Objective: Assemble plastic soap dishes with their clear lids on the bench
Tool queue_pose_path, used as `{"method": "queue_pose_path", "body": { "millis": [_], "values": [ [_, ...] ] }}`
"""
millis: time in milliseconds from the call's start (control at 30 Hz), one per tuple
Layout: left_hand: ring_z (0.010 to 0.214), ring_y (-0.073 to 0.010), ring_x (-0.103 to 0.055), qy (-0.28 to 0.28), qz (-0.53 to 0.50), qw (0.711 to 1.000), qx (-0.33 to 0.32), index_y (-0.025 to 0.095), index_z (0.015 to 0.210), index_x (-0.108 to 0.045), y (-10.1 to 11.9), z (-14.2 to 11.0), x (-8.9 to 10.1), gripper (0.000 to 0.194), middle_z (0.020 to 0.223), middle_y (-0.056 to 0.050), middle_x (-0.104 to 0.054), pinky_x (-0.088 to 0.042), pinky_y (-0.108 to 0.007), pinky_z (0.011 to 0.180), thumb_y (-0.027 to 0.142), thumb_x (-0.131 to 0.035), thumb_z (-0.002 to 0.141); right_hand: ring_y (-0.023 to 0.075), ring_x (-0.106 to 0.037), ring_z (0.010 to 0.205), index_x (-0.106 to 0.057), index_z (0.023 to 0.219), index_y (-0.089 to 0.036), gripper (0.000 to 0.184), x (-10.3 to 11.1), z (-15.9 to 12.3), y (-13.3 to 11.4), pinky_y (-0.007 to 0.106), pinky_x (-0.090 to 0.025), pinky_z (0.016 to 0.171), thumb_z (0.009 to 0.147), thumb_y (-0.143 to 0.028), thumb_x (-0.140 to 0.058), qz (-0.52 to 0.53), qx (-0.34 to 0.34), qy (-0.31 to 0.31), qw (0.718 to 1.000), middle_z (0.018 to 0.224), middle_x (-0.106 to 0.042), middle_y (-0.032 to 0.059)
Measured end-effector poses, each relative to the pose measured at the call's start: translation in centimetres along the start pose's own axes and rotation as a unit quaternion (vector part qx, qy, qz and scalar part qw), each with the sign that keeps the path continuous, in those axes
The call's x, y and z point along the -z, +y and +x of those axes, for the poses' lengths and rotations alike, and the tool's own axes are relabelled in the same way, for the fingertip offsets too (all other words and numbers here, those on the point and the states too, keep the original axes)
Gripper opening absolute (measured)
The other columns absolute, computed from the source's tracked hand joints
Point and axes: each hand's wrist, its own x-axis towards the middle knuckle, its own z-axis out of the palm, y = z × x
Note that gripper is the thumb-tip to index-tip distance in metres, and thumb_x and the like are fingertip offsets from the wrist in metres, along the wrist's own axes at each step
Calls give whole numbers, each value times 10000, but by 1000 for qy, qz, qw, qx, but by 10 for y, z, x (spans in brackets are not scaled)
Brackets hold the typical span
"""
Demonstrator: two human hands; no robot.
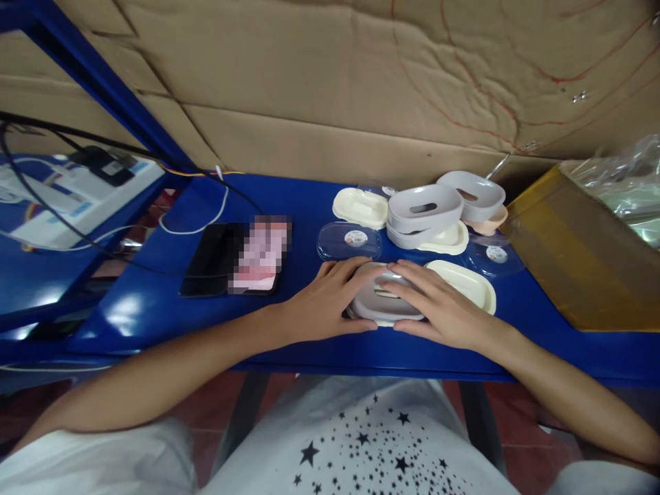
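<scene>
A grey oval soap dish point(372, 302) with a slot in its middle sits on a cream tray near the front of the blue table. My left hand point(337, 299) grips its left side, thumb at the near edge and fingers over the far rim. From the right, my right hand point(438, 302) holds the same dish in a like grip. Part of the dish is hidden under both hands. A cream tray point(467, 287) lies just beyond my right hand. Behind the left fingers is a clear plastic lid point(335, 242) with a round label.
Stacked grey dishes point(425, 203), another grey dish point(477, 196) and a cream tray point(359, 206) stand farther back. A second clear lid point(492, 258) lies near the cardboard box point(582, 275) at right. At left are a phone point(260, 254) and a power strip point(87, 206) with cables.
</scene>
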Motion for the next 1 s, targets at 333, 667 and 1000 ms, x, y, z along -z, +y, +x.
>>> {"method": "queue_pose_path", "body": {
  "millis": [333, 667, 1000],
  "values": [
    [1491, -407, -516, -10, 147, 988, -37, 181, 1695, -295, 2, -2, 5, 901, 1675, -245, -464, -385, -604, 1204, 647, -672, 1023, 411, -314, 1649, -511, 1632, -281, 613, -4, -2, -5, 697, -421, 1245, 1059, -424, -673, -58, 20, -29, 998, 1782, -346, 175],
    [1488, -428, -499, -21, 182, 981, -55, 174, 1690, -337, 3, -2, 8, 881, 1687, -249, -452, -341, -633, 1204, 738, -540, 1045, 402, -270, 1666, -452, 1672, -294, 705, -7, 0, -4, 708, -373, 1270, 1034, -435, -718, -57, 28, -32, 997, 1796, -307, 162],
    [1546, -398, -469, 51, 168, 971, 161, 168, 1523, -530, -23, 8, 34, 632, 1678, -202, -465, -419, -612, 1226, 148, -551, 891, 345, -558, 1464, -602, 1521, -227, 477, 8, -2, 1, 598, -443, 1189, 1097, -447, -589, -35, 33, 10, 999, 1526, -654, 163]
  ]
}}
